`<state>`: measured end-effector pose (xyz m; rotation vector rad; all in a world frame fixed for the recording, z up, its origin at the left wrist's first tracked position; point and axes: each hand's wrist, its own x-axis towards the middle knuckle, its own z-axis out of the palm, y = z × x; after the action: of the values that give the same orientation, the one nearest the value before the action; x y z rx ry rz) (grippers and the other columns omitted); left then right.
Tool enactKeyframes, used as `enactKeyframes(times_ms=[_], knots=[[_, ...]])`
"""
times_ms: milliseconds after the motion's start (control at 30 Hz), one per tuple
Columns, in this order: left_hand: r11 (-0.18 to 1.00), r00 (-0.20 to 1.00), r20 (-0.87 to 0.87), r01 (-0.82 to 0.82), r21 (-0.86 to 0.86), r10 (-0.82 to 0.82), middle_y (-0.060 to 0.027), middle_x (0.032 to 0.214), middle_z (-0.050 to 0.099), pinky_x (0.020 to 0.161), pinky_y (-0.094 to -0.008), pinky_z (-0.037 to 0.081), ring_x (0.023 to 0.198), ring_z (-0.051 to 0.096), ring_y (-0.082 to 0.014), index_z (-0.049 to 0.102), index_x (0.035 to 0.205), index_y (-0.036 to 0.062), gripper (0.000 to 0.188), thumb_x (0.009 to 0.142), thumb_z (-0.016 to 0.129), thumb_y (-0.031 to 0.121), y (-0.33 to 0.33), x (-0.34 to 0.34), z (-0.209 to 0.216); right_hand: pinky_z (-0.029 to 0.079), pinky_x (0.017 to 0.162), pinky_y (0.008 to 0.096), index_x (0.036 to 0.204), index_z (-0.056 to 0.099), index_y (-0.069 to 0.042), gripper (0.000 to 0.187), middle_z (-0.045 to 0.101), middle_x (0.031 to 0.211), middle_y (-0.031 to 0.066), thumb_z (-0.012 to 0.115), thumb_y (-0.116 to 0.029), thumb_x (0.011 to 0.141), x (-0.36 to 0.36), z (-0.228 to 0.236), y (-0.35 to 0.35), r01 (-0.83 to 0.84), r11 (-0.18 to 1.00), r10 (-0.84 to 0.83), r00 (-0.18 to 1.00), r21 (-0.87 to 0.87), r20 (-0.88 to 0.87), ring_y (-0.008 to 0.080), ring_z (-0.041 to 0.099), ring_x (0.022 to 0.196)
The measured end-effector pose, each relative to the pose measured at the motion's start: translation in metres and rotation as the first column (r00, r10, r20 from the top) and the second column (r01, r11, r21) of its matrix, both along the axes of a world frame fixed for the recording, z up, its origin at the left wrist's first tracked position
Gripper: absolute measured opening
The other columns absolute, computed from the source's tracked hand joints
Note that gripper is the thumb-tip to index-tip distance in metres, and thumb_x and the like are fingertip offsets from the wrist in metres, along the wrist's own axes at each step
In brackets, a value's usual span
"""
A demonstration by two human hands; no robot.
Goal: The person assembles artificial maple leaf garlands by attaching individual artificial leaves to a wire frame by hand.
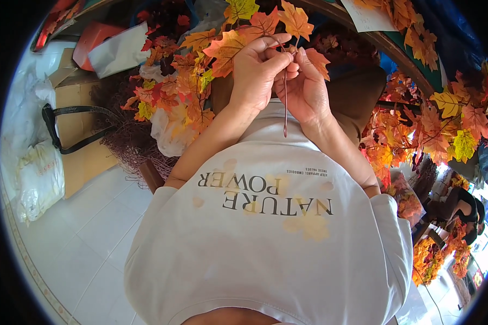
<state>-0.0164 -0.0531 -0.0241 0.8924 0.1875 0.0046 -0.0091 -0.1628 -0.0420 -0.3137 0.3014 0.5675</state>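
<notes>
My left hand and my right hand meet at the top middle, fingertips pinched together. Between them runs a thin brown stem of an artificial maple-leaf branch, its lower end hanging down in front of my lap. Orange leaves and a lighter orange leaf fan out above and around the fingers. A yellow-green leaf sticks up beyond them. Both hands are closed on the stem; the exact spot where the fingertips press is partly hidden.
Bunched artificial autumn leaves lie to my left, and more leaves to my right. Bare brown twigs stand beside a cardboard box with a black strap. A curved table edge crosses the upper right. Another person is at far right.
</notes>
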Motion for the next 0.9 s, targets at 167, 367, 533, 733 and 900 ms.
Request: enactKeyframes(times_ms=[167, 367, 533, 733, 900], knots=[[0.999, 1.0, -0.011, 0.005, 0.031, -0.004, -0.0049, 0.072, 0.059, 0.057, -0.0249, 0.054, 0.062, 0.06, -0.0124, 0.054, 0.111, -0.0076, 0.033, 0.079, 0.06, -0.005, 0.0, -0.001, -0.003, 0.048, 0.064, 0.0192, 0.091, 0.056, -0.01, 0.016, 0.06, 0.079, -0.0039, 0.05, -0.025, 0.094, 0.0, 0.008, 0.003, 0.033, 0.997, -0.037, 0.998, -0.073, -0.05, 0.0034, 0.056, 0.067], [1.0, 1.0, -0.014, 0.001, 0.024, -0.001, -0.0047, 0.073, 0.059, 0.058, -0.0254, 0.054, 0.063, 0.06, -0.0122, 0.053, 0.112, -0.0074, 0.033, 0.08, 0.06, -0.005, -0.001, -0.001, -0.001, 0.051, 0.069, 0.0218, 0.097, 0.058, -0.011, 0.017, 0.064, 0.09, -0.0018, 0.052, -0.026, 0.093, 0.002, -0.011, -0.004, -0.041, 0.999, 0.04, 0.998, 0.033, 0.043, 0.0068, 0.06, 0.078], [1.0, 1.0, -0.005, 0.008, 0.025, -0.008, -0.0036, 0.072, 0.058, 0.059, -0.025, 0.054, 0.064, 0.06, -0.0119, 0.053, 0.113, -0.0071, 0.033, 0.081, 0.059, -0.004, -0.001, -0.001, -0.004, 0.047, 0.061, 0.0174, 0.094, 0.058, -0.009, 0.011, 0.058, 0.077, -0.004, 0.054, -0.02, 0.092, 0.002, -0.001, 0.006, 0.063, 0.99, -0.067, 0.997, -0.126, -0.025, 0.0032, 0.052, 0.065], [0.998, 0.996, 0.071, 0.051, 0.041, -0.054, -0.0026, 0.072, 0.057, 0.062, -0.0242, 0.053, 0.066, 0.06, -0.0115, 0.052, 0.116, -0.0062, 0.034, 0.083, 0.057, -0.004, -0.001, 0.0, -0.005, 0.046, 0.059, 0.0151, 0.094, 0.058, -0.008, 0.007, 0.059, 0.081, -0.0027, 0.056, -0.014, 0.091, 0.002, -0.006, 0.005, 0.17, 0.973, -0.153, 0.982, -0.157, 0.113, 0.0027, 0.052, 0.066], [0.993, 0.989, 0.094, 0.115, 0.031, -0.118, -0.0029, 0.075, 0.057, 0.063, -0.0244, 0.053, 0.067, 0.06, -0.0114, 0.051, 0.118, -0.0053, 0.034, 0.085, 0.057, -0.003, 0.002, 0.002, -0.002, 0.047, 0.059, 0.0153, 0.089, 0.059, -0.008, 0.007, 0.059, 0.08, -0.0023, 0.056, -0.014, 0.091, 0.001, -0.001, 0.003, 0.223, 0.954, -0.185, 0.964, -0.202, 0.192, 0.0025, 0.052, 0.065]])
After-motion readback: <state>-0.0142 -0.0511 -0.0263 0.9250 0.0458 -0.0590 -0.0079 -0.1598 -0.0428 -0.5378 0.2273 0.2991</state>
